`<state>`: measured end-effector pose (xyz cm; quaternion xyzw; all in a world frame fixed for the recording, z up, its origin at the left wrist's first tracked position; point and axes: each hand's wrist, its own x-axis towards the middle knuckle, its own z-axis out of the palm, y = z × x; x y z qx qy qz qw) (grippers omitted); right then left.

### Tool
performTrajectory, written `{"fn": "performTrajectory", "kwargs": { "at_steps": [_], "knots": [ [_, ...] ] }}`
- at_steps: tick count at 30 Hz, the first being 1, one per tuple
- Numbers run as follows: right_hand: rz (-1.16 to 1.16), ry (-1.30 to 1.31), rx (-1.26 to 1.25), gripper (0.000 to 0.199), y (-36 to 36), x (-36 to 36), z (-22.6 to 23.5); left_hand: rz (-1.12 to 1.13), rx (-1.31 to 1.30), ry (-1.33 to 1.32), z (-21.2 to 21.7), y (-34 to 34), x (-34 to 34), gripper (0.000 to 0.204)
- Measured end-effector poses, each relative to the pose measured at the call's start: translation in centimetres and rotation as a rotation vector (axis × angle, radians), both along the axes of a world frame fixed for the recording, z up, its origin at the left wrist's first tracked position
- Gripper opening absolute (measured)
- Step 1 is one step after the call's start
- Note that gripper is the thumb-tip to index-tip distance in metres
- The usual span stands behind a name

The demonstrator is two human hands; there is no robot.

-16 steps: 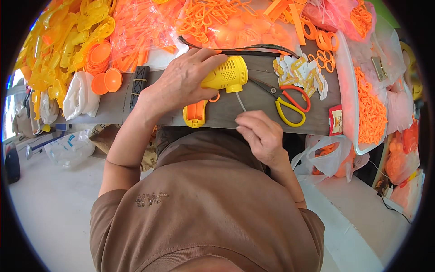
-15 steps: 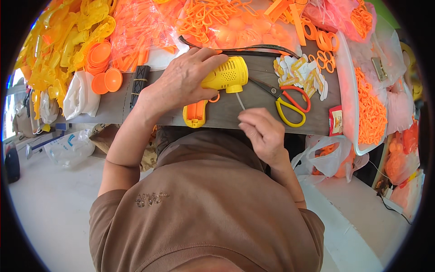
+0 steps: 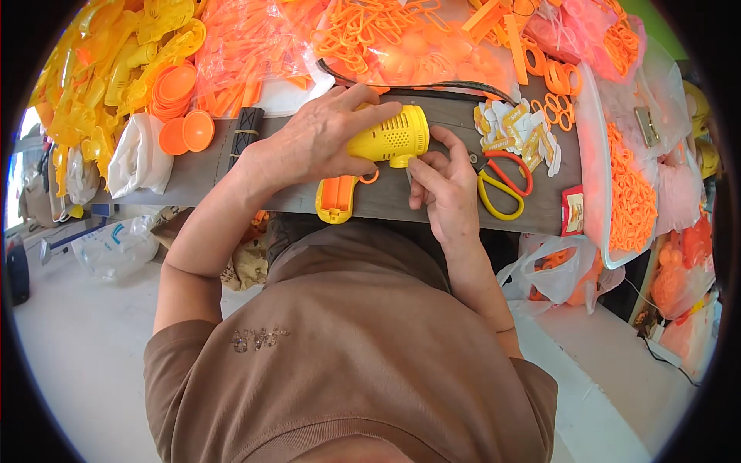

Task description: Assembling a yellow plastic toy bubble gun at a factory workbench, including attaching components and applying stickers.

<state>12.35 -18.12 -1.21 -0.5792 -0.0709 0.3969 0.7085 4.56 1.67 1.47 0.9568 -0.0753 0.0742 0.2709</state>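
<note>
1. Yellow perforated barrel point(image 3: 397, 133), one: above the table point(image 3: 285, 202), near its front edge, in front of the person. Long axis runs roughly left-right, right end slightly raised in view; wide round end points right. Short collar point(image 3: 400, 161) on its side points toward the person's body.
2. Left hand point(image 3: 328, 135): closed over the barrel's left part, gripping it from above.
3. Right hand point(image 3: 448, 185): partly curled at the right end, thumb by the collar, index finger beside the wide end. Cannot tell if it pinches anything.
4. Yellow-and-orange handle piece point(image 3: 336, 202), one: on the table below the left hand, long axis running toward the person.
5. Scissors point(image 3: 503, 187), one pair: right of the right hand; one red loop, one yellow, blades mostly hidden.
6. Red packet point(image 3: 573, 211), one: table's right front.
7. Orange discs point(image 3: 198, 130): two in front, stack behind, uncountable.
8. Clear tub point(image 3: 594, 166), one: far right, many orange pieces.
</note>
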Motion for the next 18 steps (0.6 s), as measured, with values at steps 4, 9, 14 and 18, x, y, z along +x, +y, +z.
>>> {"fn": "performTrajectory", "kwargs": {
  "at_steps": [4, 9, 14, 18],
  "knots": [
    [-0.030, 0.046, 0.009, 0.059, 0.5, -0.6, 0.3, 0.015, -0.066, 0.016, -0.2, 0.0, -0.6, 0.073],
    [0.015, 0.140, 0.082, 0.067, 1.1, -0.9, 0.1, 0.024, -0.110, 0.004, -0.4, -0.2, -1.3, 0.073],
    [0.019, 0.071, 0.052, 0.069, 1.4, -1.2, -0.2, 0.042, -0.101, 0.000, -0.2, 0.1, -1.7, 0.075],
    [0.021, 0.026, 0.087, 0.066, 1.5, -1.6, 0.4, 0.051, -0.255, 0.018, -0.1, 1.0, -2.2, 0.086]
  ]
}}
